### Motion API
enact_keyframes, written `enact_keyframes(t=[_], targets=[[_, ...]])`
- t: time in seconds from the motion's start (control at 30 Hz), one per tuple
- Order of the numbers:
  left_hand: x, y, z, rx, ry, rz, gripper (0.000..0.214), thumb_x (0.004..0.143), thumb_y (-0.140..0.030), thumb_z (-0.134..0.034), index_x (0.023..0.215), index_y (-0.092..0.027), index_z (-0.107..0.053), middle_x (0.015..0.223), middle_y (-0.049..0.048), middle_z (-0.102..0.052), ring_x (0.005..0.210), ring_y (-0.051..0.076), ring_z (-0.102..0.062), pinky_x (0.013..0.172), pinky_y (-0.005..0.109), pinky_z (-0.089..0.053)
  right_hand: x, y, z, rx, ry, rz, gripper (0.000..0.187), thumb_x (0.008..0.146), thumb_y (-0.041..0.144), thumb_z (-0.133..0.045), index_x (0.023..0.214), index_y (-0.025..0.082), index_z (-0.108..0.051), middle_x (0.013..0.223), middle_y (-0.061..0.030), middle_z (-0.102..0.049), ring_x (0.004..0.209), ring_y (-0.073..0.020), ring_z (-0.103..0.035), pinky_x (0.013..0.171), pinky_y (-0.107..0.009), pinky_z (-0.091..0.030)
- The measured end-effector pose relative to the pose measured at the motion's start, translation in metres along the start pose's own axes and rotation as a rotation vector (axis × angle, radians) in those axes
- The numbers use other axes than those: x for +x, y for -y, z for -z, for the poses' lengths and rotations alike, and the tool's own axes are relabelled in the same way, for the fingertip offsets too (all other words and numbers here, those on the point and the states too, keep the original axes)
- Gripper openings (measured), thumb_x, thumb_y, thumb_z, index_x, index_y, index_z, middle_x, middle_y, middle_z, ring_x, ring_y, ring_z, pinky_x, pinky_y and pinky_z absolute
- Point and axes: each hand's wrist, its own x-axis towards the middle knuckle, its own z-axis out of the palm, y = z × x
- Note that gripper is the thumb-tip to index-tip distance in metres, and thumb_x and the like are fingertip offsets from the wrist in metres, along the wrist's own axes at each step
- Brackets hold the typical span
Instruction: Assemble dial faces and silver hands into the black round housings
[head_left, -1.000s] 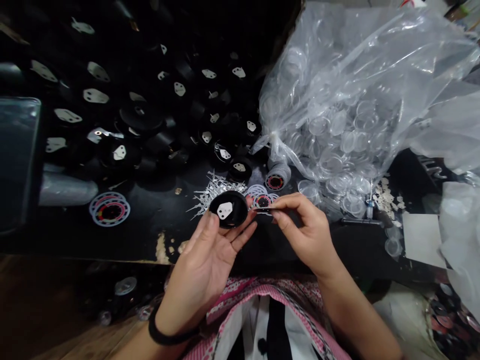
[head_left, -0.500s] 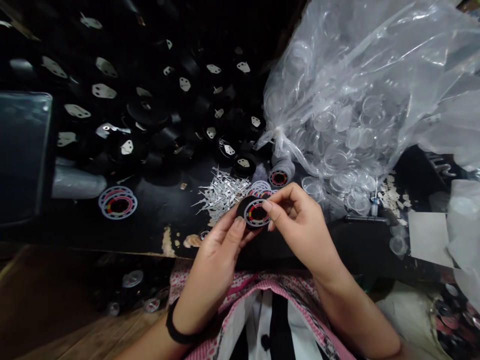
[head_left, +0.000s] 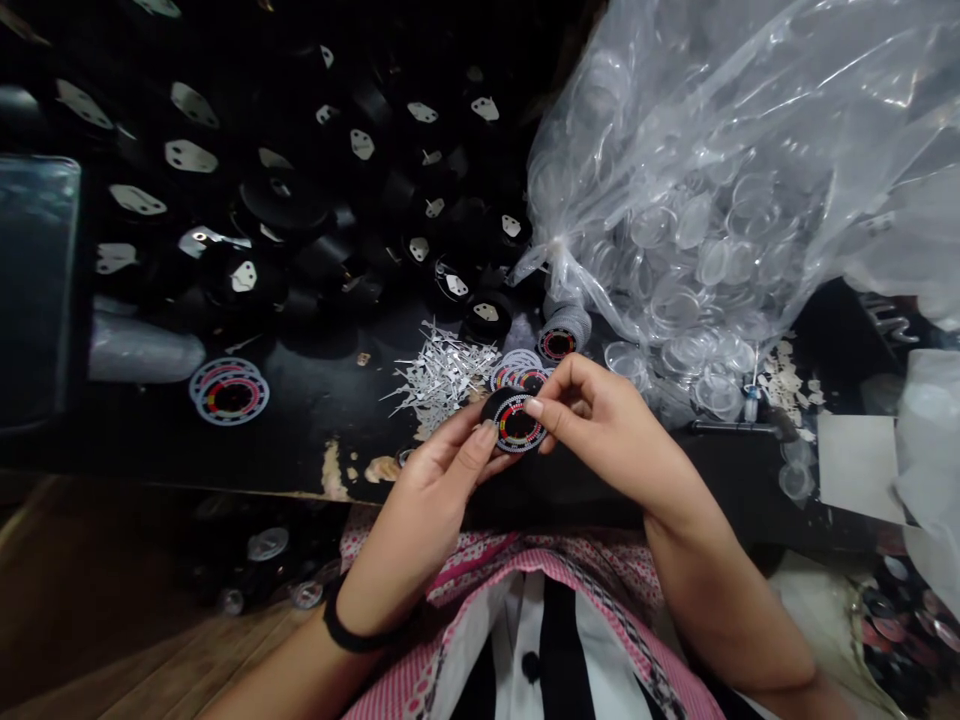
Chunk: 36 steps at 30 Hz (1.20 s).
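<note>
My left hand [head_left: 435, 490] and my right hand [head_left: 600, 425] meet over the near edge of a black table [head_left: 315, 420]. Together they pinch a small round black part with a printed dial face [head_left: 516, 422], ringed in white, red and yellow. The left thumb and fingers grip its left rim. My right thumb and forefinger press on its upper right side. Just behind the hands lie a heap of small silvery pointer needles [head_left: 442, 372] and a few loose dial faces [head_left: 517, 372].
Many round black housings [head_left: 300, 200] with white plates crowd the back of the table. A big clear plastic bag [head_left: 720, 180] of transparent round lenses fills the right. A stack of dials [head_left: 229, 392] lies at left, and a dark bin [head_left: 37, 290] stands at the far left.
A second ago my left hand held the black housing with its white plate up while my right held a dial beside it. Now the dial sits on the housing and both hands press it.
</note>
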Motion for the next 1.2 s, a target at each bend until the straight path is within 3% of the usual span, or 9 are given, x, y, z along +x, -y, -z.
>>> enact_keyframes(t=[0.13, 0.23, 0.33, 0.43, 0.5, 0.63, 0.73, 0.9, 1.2], targets=[[0.002, -0.002, -0.002, 0.099, 0.014, 0.003, 0.026, 0.088, -0.035, -0.071, 0.114, -0.034, -0.073, 0.118, -0.003, -0.075, 0.108, 0.015, -0.07, 0.094, 0.023, -0.055, 0.0, -0.002, 0.0, -0.135, -0.012, 0.018, 0.018, 0.088, 0.034, -0.065, 0.079, 0.023, -0.053, 0.068, 0.0045, -0.063, 0.063, -0.0126, -0.061, 0.06, -0.026, -0.045], [0.003, -0.002, -0.005, 0.147, -0.032, 0.02, 0.03, 0.082, -0.035, -0.076, 0.112, -0.029, -0.071, 0.112, 0.0009, -0.077, 0.106, 0.019, -0.071, 0.094, 0.027, -0.056, -0.005, -0.006, -0.005, -0.239, -0.091, 0.041, 0.023, 0.084, 0.035, -0.07, 0.078, 0.022, -0.052, 0.075, 0.0036, -0.061, 0.067, -0.0118, -0.057, 0.062, -0.026, -0.043], [-0.001, 0.001, -0.002, 0.195, -0.056, 0.041, 0.031, 0.081, -0.034, -0.075, 0.111, -0.025, -0.07, 0.11, 0.0039, -0.078, 0.106, 0.021, -0.072, 0.095, 0.032, -0.056, -0.014, -0.011, -0.013, -0.205, -0.12, 0.036, 0.019, 0.084, 0.033, -0.07, 0.087, 0.022, -0.055, 0.082, 0.0027, -0.061, 0.069, -0.0115, -0.058, 0.064, -0.025, -0.046], [-0.01, 0.001, 0.009, 0.27, -0.08, 0.031, 0.031, 0.078, -0.032, -0.077, 0.107, -0.023, -0.07, 0.11, 0.0055, -0.077, 0.109, 0.024, -0.071, 0.099, 0.036, -0.054, -0.02, -0.014, -0.019, -0.143, -0.015, 0.071, 0.011, 0.09, 0.025, -0.062, 0.099, 0.022, -0.058, 0.09, 0.0016, -0.067, 0.078, -0.0121, -0.063, 0.07, -0.025, -0.049], [-0.015, -0.002, 0.017, 0.288, -0.161, 0.035, 0.032, 0.077, -0.033, -0.077, 0.107, -0.023, -0.07, 0.109, 0.0049, -0.077, 0.108, 0.024, -0.071, 0.101, 0.038, -0.053, -0.015, -0.012, -0.021, -0.206, 0.063, 0.154, 0.009, 0.093, 0.023, -0.058, 0.101, 0.022, -0.061, 0.094, 0.0006, -0.07, 0.084, -0.0127, -0.066, 0.077, -0.026, -0.05], [-0.021, -0.015, 0.029, 0.073, -0.377, 0.076, 0.025, 0.079, -0.031, -0.076, 0.102, -0.025, -0.07, 0.106, 0.0013, -0.077, 0.102, 0.023, -0.073, 0.103, 0.041, -0.052, 0.011, -0.004, -0.028, -0.673, 0.02, 0.252, 0.016, 0.096, 0.02, -0.051, 0.096, 0.017, -0.067, 0.099, -0.0071, -0.074, 0.096, -0.0221, -0.066, 0.086, -0.036, -0.045], [-0.023, -0.023, 0.031, -0.084, -0.43, 0.063, 0.016, 0.079, -0.026, -0.075, 0.094, -0.021, -0.07, 0.101, 0.0028, -0.078, 0.101, 0.023, -0.073, 0.102, 0.042, -0.054, 0.023, 0.0, -0.037, -0.915, 0.033, 0.23, 0.018, 0.094, 0.018, -0.05, 0.097, 0.016, -0.067, 0.099, -0.01, -0.074, 0.096, -0.0267, -0.066, 0.084, -0.04, -0.042], [-0.021, -0.022, 0.031, -0.197, -0.399, 0.067, 0.011, 0.087, -0.024, -0.068, 0.097, -0.021, -0.069, 0.105, 0.0044, -0.078, 0.107, 0.025, -0.072, 0.099, 0.044, -0.055, 0.022, 0.001, -0.053, -0.991, 0.094, 0.298, 0.016, 0.096, 0.021, -0.049, 0.095, 0.017, -0.065, 0.1, -0.0093, -0.074, 0.094, -0.0261, -0.066, 0.082, -0.039, -0.04], [-0.006, -0.02, 0.023, -0.267, -0.382, -0.028, 0.011, 0.088, -0.025, -0.067, 0.099, -0.023, -0.069, 0.109, 0.0024, -0.076, 0.114, 0.022, -0.068, 0.109, 0.044, -0.048, 0.037, 0.002, -0.073, -1.087, -0.025, 0.227, 0.024, 0.098, 0.031, -0.047, 0.102, 0.013, -0.063, 0.096, -0.0146, -0.073, 0.092, -0.0308, -0.068, 0.079, -0.043, -0.045]])
